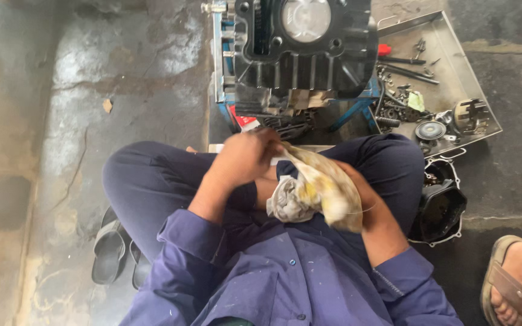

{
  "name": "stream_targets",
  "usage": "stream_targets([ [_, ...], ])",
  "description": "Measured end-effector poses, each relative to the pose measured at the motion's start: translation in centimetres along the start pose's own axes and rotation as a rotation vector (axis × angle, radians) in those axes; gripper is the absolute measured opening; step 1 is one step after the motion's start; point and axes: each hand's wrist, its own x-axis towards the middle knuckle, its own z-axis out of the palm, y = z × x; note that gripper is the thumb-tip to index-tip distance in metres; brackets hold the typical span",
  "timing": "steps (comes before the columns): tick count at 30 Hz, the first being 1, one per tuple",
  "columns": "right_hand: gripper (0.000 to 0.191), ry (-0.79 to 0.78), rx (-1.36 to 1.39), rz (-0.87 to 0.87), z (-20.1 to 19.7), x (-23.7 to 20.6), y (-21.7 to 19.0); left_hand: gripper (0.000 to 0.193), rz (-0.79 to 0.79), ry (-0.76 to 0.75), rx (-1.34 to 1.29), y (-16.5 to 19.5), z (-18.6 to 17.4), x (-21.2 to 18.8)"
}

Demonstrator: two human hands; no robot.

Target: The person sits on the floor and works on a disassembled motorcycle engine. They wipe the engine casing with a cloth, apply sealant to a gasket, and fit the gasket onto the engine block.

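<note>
Floor: stained, cracked concrete (122, 72); the person sits cross-legged on it, so everything lies within arm's reach.
Engine block: the black finned engine block (303, 54) sits at twelve o'clock on a blue stand (222, 66), raised to working height.
Tray: a metal tray (484, 102) at two o'clock keeps loose bolts and small parts together.
Cover: a dark engine cover (439, 205) rests on the floor at three o'clock, beside the knee.
Rag: a stained yellowish rag (318, 190) is bunched over the lap.
Left hand: the left hand (246, 157) is closed on the rag's upper end.
Right hand: the right hand (357, 193) is wrapped inside the rag; I cannot tell its grip.
Sandals: grey sandals (113, 250) lie at eight o'clock.
</note>
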Motion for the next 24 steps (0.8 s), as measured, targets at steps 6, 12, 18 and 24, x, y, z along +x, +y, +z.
stream_targets([
  [6,0.067,-0.213,0.247,-0.252,3.1,-1.2,-2.2,0.022,-0.199,0.075,-0.281,0.7,0.7,0.3],
  [12,0.096,-0.426,0.007,-0.395,6.1,-1.5,-1.3,0.050,0.037,0.031,-0.432,4.1,3.9,0.2],
  [18,0.078,-0.252,-0.404,-0.298,3.8,-0.5,-1.7,0.047,-0.122,0.129,-0.007,3.0,-2.8,-4.6],
  [24,0.047,-0.331,-1.921,-0.595,4.5,-0.3,3.7,0.034,-0.209,1.168,0.115,-8.4,-11.8,-18.1],
])
